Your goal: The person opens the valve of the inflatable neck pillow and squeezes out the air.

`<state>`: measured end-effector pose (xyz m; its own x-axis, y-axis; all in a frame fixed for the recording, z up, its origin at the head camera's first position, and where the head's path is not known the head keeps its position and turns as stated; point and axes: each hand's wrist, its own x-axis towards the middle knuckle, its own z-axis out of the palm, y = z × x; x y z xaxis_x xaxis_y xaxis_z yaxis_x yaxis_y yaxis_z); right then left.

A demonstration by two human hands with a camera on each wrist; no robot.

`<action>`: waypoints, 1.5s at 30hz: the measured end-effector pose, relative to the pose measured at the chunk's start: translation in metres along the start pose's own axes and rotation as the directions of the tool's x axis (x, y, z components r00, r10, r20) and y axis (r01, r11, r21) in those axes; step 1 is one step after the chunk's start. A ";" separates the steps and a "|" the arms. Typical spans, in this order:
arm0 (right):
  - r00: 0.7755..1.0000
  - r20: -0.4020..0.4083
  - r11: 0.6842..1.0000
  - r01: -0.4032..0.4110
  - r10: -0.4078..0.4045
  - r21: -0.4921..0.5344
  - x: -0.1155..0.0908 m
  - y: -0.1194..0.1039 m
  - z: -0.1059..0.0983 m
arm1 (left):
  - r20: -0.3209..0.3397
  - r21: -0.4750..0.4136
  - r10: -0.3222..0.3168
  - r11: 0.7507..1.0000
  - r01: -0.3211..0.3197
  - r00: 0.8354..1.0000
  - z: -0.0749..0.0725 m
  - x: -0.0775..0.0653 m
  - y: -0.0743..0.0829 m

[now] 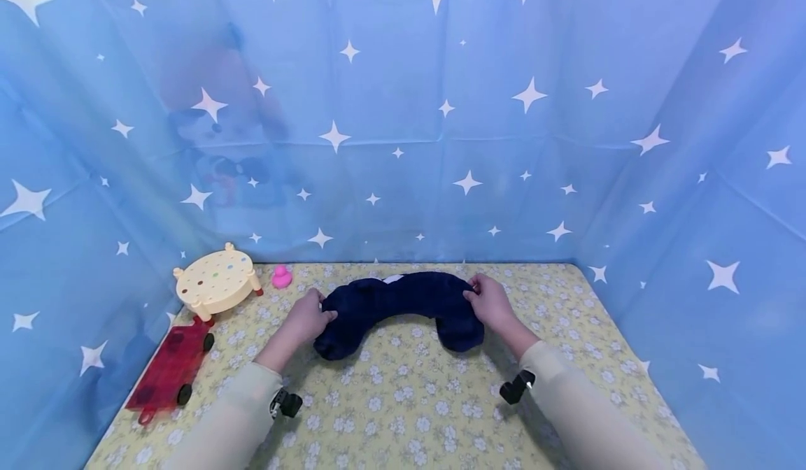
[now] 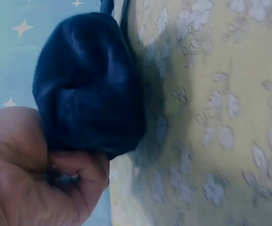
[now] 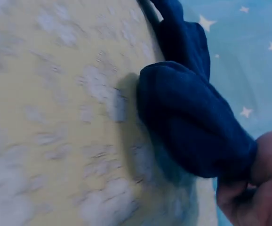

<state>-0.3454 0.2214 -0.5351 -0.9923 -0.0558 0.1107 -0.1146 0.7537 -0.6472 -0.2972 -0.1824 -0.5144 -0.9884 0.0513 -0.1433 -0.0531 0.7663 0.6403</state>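
Observation:
A dark navy, U-shaped neck pillow (image 1: 403, 296) lies across the far middle of the table, its two rounded ends pointing toward me. My left hand (image 1: 310, 316) pinches its left side between thumb and curled fingers. On the opposite side my right hand (image 1: 490, 303) grips the pillow the same way. One plump end of the pillow (image 2: 89, 89) fills the left wrist view, with the left hand (image 2: 37, 174) holding its edge. In the right wrist view the other end of the pillow (image 3: 192, 117) hangs by the right hand (image 3: 260, 188). A small white patch shows at the pillow's back edge.
At the left stands a cream, dotted toy stool (image 1: 216, 281) with short legs. In front of it is a red translucent toy cart (image 1: 170, 368) with black wheels. A pink rubber duck (image 1: 281, 276) sits near the back edge. Flowered cloth covers the table (image 1: 403, 400); starry blue curtains surround it.

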 end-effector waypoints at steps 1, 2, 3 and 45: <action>1.000 -0.010 0.999 0.019 -0.019 -0.041 0.005 0.000 0.000 | -0.019 0.023 0.010 1.000 -0.010 1.000 0.001 0.001 0.002; 1.000 -0.013 0.996 0.026 -0.027 -0.083 0.009 0.000 0.000 | -0.038 0.043 0.021 0.999 -0.019 0.999 0.003 0.002 0.005; 0.999 -0.008 0.992 0.031 -0.033 -0.121 0.012 -0.001 0.000 | -0.056 0.069 0.028 0.997 -0.024 0.998 0.005 0.002 0.008; 0.883 0.404 0.930 0.328 -0.239 -0.168 0.002 0.035 0.037 | 0.268 0.499 0.211 0.804 -0.323 0.940 0.081 0.050 0.002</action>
